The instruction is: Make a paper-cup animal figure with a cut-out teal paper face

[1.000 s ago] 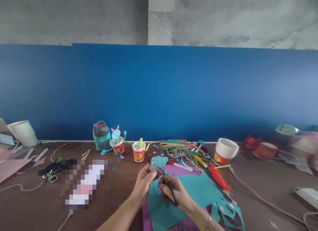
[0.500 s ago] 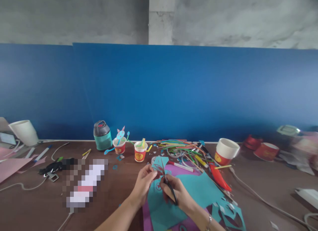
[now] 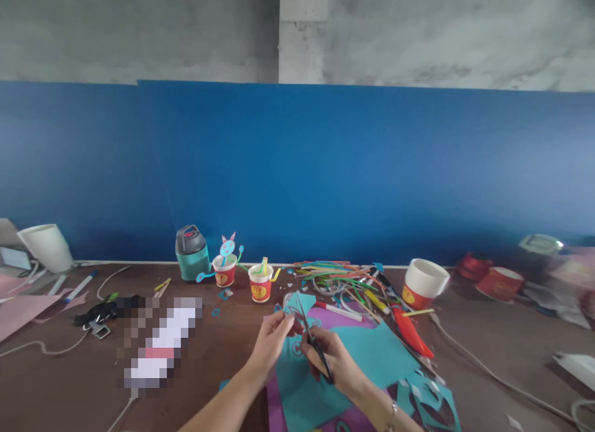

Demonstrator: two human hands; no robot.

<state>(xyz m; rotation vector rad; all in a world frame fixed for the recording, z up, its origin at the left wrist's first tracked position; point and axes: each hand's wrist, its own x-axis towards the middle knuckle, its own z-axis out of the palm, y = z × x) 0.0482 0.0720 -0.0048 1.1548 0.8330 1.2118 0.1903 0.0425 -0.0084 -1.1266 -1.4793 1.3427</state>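
My left hand point(image 3: 274, 339) pinches a small piece of teal paper point(image 3: 300, 302) with drawn lines on it. Black-handled scissors point(image 3: 320, 356) are gripped in my right hand point(image 3: 335, 356), and their blades reach up to that piece. Beneath both hands lies a large teal sheet point(image 3: 367, 357) with small drawn shapes, on top of purple paper point(image 3: 274, 401). Teal offcuts point(image 3: 427, 398) with cut-out holes lie to the right of my right wrist.
Behind my hands are a heap of coloured pipe cleaners point(image 3: 330, 274), a marker point(image 3: 341, 311) and a red tapered object point(image 3: 413, 334). Decorated paper cups point(image 3: 260, 289) and a teal lidded container point(image 3: 193, 258) stand at the back left. A white-and-red cup point(image 3: 424, 283) is at right.
My hands and the scissors have hardly moved. The piece of paper is tilted slightly differently at the blades.
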